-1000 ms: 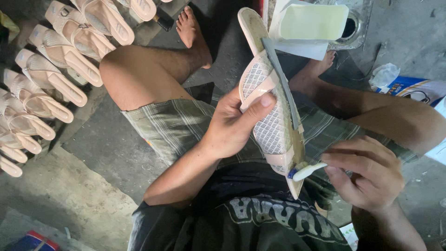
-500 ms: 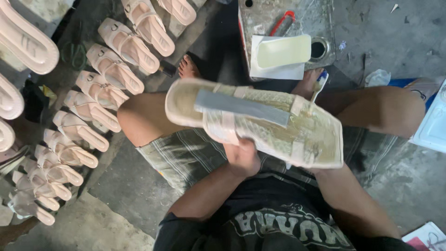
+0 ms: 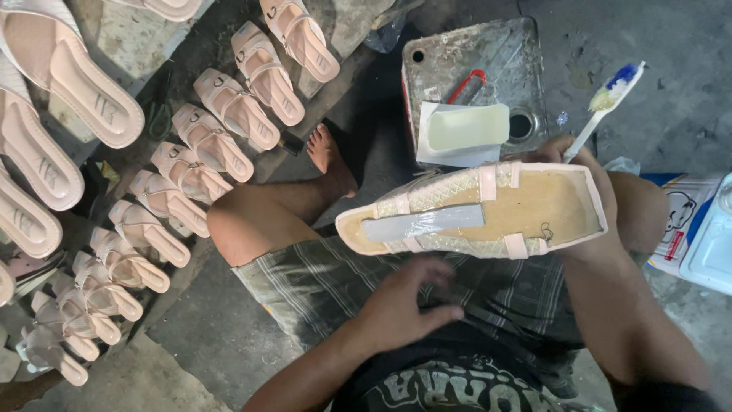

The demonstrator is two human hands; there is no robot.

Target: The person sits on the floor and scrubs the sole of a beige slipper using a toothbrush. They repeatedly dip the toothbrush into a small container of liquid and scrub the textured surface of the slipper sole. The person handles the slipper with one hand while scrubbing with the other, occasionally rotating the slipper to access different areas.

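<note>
The right hand (image 3: 583,164) grips a sandal upper (image 3: 473,210), underside upward, plus a glue-tipped toothbrush (image 3: 606,103). The left hand (image 3: 404,305) rests released on the lap, holding nothing.

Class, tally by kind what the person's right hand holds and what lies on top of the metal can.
Sandal: 1
Toothbrush: 1
Pale yellow block: 1
White sheet: 1
Red-handled tool: 1
Total: 5

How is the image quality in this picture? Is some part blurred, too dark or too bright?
Head view: dim, uneven light; the sandal upper and toothbrush are fairly sharp, the left hand slightly motion-blurred. Pale sandals at the left edge look stretched by the wide lens. The lap is shadowed; the white container is brightest.
</note>
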